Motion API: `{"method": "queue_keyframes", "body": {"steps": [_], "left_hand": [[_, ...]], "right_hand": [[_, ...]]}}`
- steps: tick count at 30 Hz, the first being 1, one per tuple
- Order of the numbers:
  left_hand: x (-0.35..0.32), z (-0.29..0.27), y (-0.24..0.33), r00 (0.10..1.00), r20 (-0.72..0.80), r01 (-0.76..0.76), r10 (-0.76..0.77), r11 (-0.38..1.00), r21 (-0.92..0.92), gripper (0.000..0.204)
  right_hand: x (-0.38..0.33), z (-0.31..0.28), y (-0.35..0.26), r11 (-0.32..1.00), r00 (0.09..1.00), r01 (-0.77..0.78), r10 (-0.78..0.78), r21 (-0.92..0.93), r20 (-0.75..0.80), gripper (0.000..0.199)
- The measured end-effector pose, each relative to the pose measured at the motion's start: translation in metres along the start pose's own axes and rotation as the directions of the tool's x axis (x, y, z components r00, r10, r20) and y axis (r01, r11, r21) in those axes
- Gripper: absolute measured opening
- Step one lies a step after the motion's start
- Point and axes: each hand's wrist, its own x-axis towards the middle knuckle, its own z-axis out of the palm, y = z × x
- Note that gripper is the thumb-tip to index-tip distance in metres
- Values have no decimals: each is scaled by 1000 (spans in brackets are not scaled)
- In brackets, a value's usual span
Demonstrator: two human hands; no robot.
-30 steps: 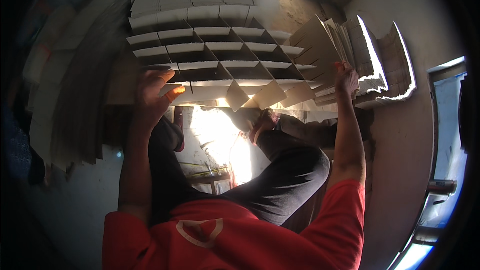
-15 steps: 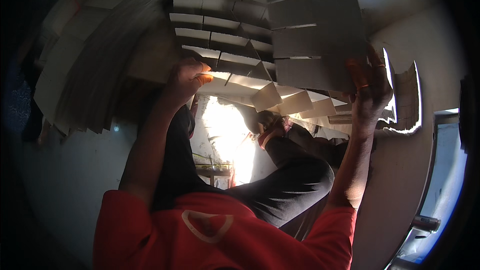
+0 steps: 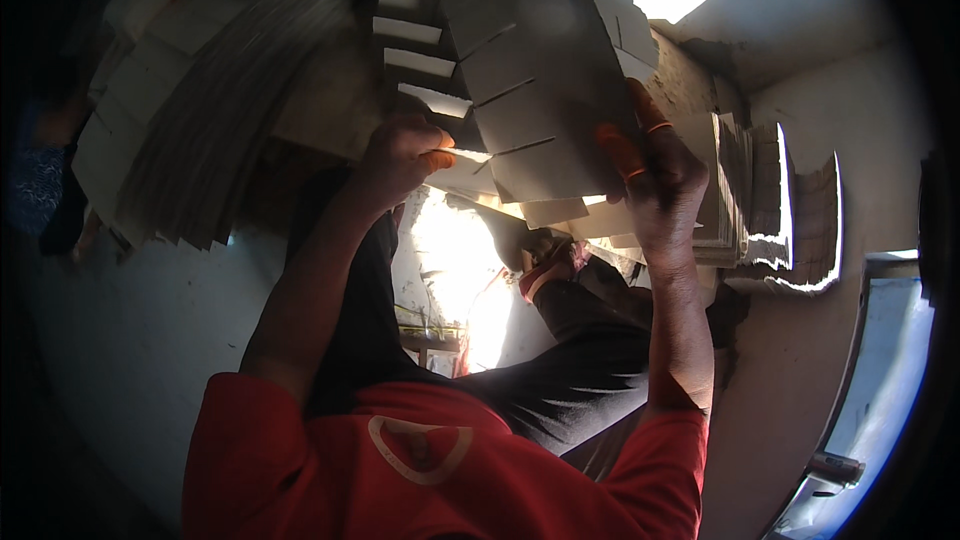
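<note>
My right hand (image 3: 658, 185), with orange covers on its fingers, grips the lower right edge of a slotted cardboard sheet (image 3: 545, 90). The sheet is tilted, and several narrow slits run in from its left edge. My left hand (image 3: 398, 165), also with orange finger covers, is closed in a pinch on the near end of a pale cardboard strip (image 3: 468, 154). Behind it, several parallel cardboard strips (image 3: 412, 62) stand in rows, partly hidden by the sheet. Whether the sheet's slits sit over these strips cannot be made out.
A thick fanned stack of cardboard sheets (image 3: 215, 125) stands at the left. Upright cardboard stacks (image 3: 733, 185) lean near the wall at the right. Below are my bent legs (image 3: 570, 380) and a brightly lit patch of floor (image 3: 455, 250). A blue-lit panel (image 3: 885, 360) is at the far right.
My right hand has moved left with the slotted sheet, which now tilts and covers much of the strip rows. My left hand has shifted slightly right and down, still pinching.
</note>
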Motion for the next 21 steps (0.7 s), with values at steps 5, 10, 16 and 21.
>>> {"method": "queue_keyframes", "body": {"steps": [5, 10, 16, 21], "left_hand": [[1, -1, -1, 999, 18, 40, -40, 999, -6, 24], [2, 0, 2, 993, 33, 111, -109, 992, -68, 26], [2, -1, -3, 990, 59, 131, -126, 988, -86, 24], [2, -1, -5, 999, 36, 32, -28, 994, -101, 25]], "right_hand": [[7, 2, -3, 1000, 1000, 25, -25, -19, 10, 49], [7, 5, -6, 999, 1000, 18, -18, -45, -6, 49], [7, 5, -15, 994, 999, 45, -43, -96, 23, 42], [4, 13, -6, 999, 997, -24, 26, -26, 70, 40]]}}
